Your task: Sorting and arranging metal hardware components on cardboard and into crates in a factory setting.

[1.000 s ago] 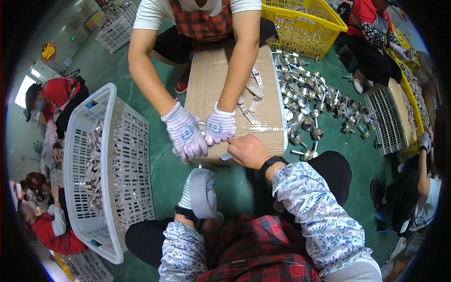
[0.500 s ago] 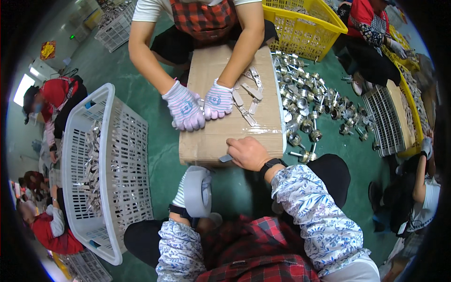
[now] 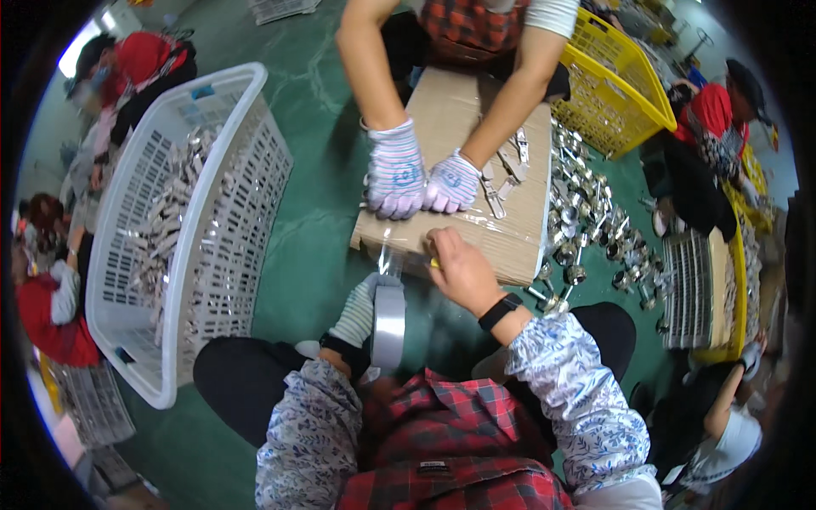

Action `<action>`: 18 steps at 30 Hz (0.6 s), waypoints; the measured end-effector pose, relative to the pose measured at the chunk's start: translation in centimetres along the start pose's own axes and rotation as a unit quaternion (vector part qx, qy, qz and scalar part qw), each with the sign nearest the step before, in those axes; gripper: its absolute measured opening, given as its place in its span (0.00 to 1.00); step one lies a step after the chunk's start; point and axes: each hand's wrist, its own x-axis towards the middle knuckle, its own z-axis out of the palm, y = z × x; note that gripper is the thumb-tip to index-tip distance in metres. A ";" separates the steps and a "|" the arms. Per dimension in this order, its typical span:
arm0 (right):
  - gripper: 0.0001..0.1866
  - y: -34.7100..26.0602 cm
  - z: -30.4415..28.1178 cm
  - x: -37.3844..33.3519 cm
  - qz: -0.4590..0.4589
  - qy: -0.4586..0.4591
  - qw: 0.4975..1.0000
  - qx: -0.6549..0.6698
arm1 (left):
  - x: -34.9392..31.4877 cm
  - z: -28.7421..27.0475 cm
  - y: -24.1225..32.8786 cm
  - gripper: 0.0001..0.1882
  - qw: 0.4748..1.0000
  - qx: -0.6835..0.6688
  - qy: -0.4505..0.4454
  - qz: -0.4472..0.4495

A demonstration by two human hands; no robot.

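My left hand [image 3: 354, 313], in a striped glove, is closed on a wide roll of grey tape [image 3: 389, 327] below the near edge of a cardboard box [image 3: 459, 102]. A shiny strip of tape [image 3: 386, 257] runs from the roll up to that edge. My bare right hand [image 3: 463, 270] is closed at the same edge, right of the strip. A small yellow bit shows under its fingers; the rest of what it holds is hidden. A co-worker's gloved hands [image 3: 422, 185] press on the box top, beside several flat metal clip-like pieces [image 3: 495, 201].
At left stands a white plastic basket [image 3: 285, 161] of metal pieces. Metal knob-like parts with stems [image 3: 571, 204] lie on the green floor [image 3: 310, 110] right of the box. Behind them is a yellow basket [image 3: 616, 110]. Other people work on both sides.
The box and the co-worker appear further right in view. A tape strip now stretches between roll and box. A yellow bit shows at my right hand, where a grey flap showed before.
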 end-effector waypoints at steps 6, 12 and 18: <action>0.10 -0.4 0.9 -0.5 -0.074 -0.100 0.992 -0.022 | 0.6 -0.5 -0.6 0.15 0.994 0.103 -0.016 0.034; 0.08 -2.7 0.9 1.1 -0.065 -0.107 0.983 -0.137 | 0.0 0.7 0.6 0.13 0.997 -0.026 0.029 -0.064; 0.07 -2.1 5.0 1.1 -0.032 -0.193 0.949 -0.245 | 0.4 -1.4 -1.8 0.10 0.984 0.177 -0.012 0.014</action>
